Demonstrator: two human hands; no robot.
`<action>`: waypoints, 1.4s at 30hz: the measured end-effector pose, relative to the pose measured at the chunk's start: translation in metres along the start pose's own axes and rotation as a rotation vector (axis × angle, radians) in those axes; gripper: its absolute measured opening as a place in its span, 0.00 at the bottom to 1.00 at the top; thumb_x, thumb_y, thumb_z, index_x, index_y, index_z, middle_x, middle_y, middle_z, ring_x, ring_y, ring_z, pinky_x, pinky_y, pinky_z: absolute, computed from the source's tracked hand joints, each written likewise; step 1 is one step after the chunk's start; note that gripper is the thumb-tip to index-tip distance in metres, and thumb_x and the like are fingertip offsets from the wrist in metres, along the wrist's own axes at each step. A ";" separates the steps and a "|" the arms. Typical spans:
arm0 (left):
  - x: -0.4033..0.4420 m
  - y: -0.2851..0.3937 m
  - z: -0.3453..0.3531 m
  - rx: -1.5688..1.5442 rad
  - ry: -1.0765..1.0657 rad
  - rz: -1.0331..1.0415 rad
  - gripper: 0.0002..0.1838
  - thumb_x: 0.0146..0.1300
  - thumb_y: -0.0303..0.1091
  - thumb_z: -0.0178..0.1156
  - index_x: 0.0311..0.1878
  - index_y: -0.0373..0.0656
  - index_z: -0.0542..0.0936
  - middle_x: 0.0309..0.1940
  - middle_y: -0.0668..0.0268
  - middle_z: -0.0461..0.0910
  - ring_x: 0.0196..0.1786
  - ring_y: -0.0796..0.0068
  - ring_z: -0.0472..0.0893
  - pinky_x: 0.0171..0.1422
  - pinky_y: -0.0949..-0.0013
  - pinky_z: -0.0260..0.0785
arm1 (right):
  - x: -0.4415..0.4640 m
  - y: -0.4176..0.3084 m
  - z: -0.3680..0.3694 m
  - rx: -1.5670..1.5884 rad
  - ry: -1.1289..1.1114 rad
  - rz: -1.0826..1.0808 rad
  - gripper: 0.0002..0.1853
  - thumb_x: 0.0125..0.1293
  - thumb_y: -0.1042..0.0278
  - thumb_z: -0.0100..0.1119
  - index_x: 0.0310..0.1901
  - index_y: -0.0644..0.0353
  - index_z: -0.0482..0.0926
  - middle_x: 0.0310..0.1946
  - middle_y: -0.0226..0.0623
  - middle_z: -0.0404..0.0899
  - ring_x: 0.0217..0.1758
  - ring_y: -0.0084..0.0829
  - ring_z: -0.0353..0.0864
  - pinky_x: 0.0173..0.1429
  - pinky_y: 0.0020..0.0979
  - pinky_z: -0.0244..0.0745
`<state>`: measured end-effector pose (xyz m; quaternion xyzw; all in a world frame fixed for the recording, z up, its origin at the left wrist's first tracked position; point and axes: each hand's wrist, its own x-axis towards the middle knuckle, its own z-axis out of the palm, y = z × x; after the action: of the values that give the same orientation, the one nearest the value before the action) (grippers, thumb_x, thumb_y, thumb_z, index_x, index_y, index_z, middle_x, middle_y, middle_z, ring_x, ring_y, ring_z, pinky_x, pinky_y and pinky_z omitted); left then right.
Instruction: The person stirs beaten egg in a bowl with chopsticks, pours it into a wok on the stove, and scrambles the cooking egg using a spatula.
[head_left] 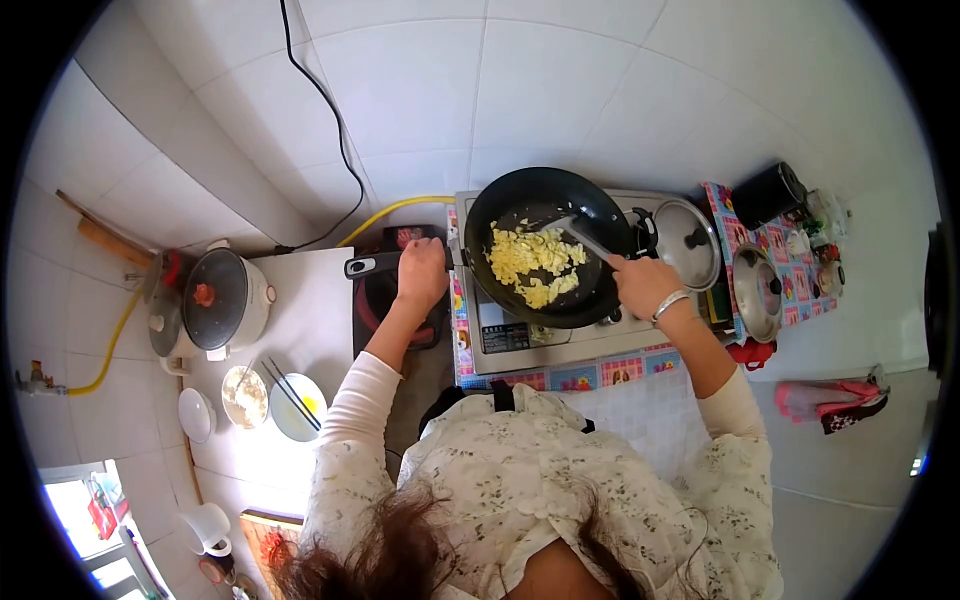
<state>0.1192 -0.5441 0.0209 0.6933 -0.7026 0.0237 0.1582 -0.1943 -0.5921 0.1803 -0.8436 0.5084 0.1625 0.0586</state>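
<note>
A black wok [545,185] sits on the gas stove [560,352], with yellow scrambled egg [530,262] in broken pieces in its middle and left side. My left hand [422,272] is closed around the wok's handle [372,265], whose end sticks out to the left. In my right hand [645,285], at the wok's right rim, is a spatula [592,241]. Its blade reaches down into the wok and touches the upper edge of the egg. The grip of the spatula is hidden by my fingers.
On the left counter stand an electric pot [222,300], a bowl with chopsticks [297,407], a bowl of pale food [245,397] and a small white bowl [197,415]. Right of the wok lies a pot lid [686,243]. A yellow hose [395,208] runs behind the stove.
</note>
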 end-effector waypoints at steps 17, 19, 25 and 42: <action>-0.001 -0.003 0.003 0.015 0.024 0.009 0.09 0.41 0.24 0.60 0.28 0.42 0.73 0.28 0.60 0.75 0.39 0.62 0.76 0.47 0.65 0.66 | -0.012 0.002 0.004 -0.051 -0.005 -0.009 0.16 0.64 0.64 0.47 0.53 0.51 0.72 0.27 0.49 0.80 0.31 0.48 0.81 0.37 0.46 0.76; -0.001 -0.002 0.002 0.007 0.011 0.001 0.09 0.41 0.25 0.60 0.28 0.42 0.73 0.28 0.61 0.75 0.39 0.62 0.76 0.47 0.65 0.66 | -0.014 0.002 -0.003 -0.053 0.012 -0.013 0.16 0.65 0.63 0.46 0.53 0.50 0.73 0.26 0.47 0.80 0.30 0.48 0.81 0.36 0.46 0.76; 0.000 -0.002 0.004 0.011 0.007 0.005 0.09 0.40 0.25 0.60 0.28 0.42 0.73 0.28 0.61 0.75 0.39 0.62 0.76 0.47 0.65 0.66 | -0.001 -0.002 -0.003 -0.004 0.023 -0.046 0.14 0.64 0.63 0.45 0.51 0.51 0.73 0.27 0.48 0.80 0.31 0.48 0.81 0.37 0.46 0.76; 0.000 -0.003 0.002 0.021 -0.023 -0.006 0.10 0.40 0.25 0.61 0.29 0.41 0.74 0.30 0.60 0.76 0.41 0.63 0.76 0.49 0.65 0.66 | -0.008 0.005 -0.003 0.034 -0.023 0.003 0.17 0.64 0.62 0.46 0.55 0.47 0.73 0.30 0.50 0.80 0.34 0.51 0.80 0.42 0.47 0.75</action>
<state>0.1216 -0.5450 0.0184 0.6973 -0.7021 0.0225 0.1429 -0.2014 -0.5883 0.1863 -0.8399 0.5116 0.1637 0.0784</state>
